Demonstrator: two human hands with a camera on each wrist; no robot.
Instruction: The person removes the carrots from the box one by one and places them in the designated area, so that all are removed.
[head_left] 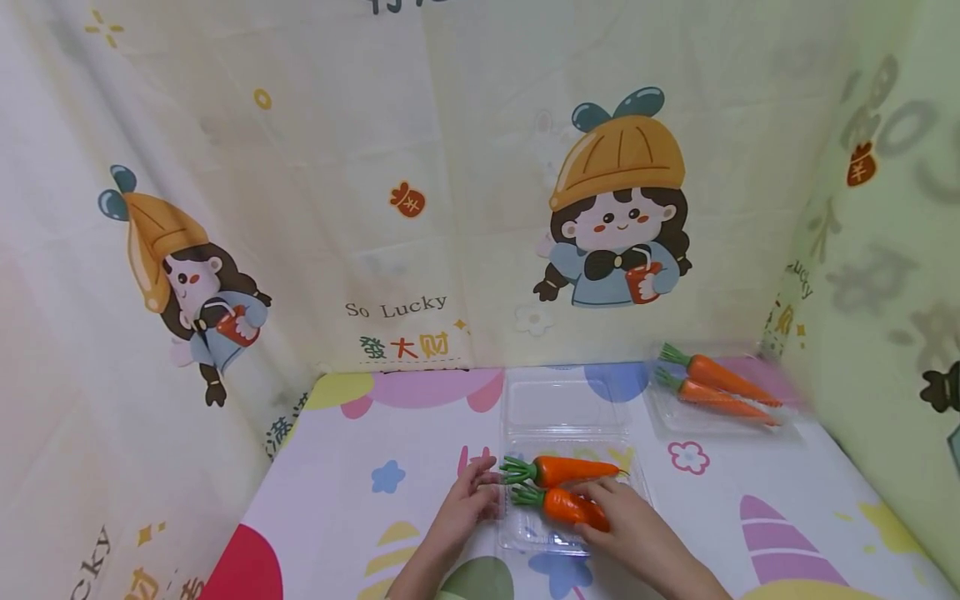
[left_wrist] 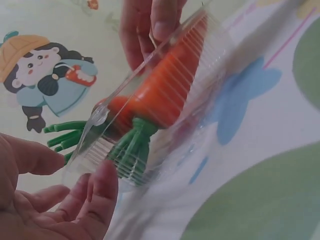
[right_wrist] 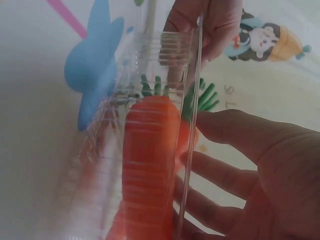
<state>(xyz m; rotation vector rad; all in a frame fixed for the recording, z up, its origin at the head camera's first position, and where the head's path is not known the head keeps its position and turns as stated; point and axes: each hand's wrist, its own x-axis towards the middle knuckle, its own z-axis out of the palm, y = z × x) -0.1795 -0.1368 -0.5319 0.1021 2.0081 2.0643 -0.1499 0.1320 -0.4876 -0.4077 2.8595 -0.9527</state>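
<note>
An opened clear plastic clamshell box (head_left: 517, 540) lies on the table, its lid (head_left: 562, 404) folded back away from me. Two orange carrots with green tops are in its base, a farther carrot (head_left: 573, 470) and a nearer carrot (head_left: 562, 505), green ends to the left. My right hand (head_left: 626, 517) reaches over the right part of the nearer carrot, thumb on the near side and fingers on the far side; the fingertips are partly hidden. My left hand (head_left: 468, 504) is at the box's left edge with loosely bent, spread fingers, close to the green tops (left_wrist: 132, 150).
A second clear box (head_left: 675, 421) with two carrots (head_left: 723, 398) inside stands at the back right. A patterned cloth (head_left: 322, 475) covers the table. Printed cloth hangs behind (head_left: 480, 250) and along the left and right sides.
</note>
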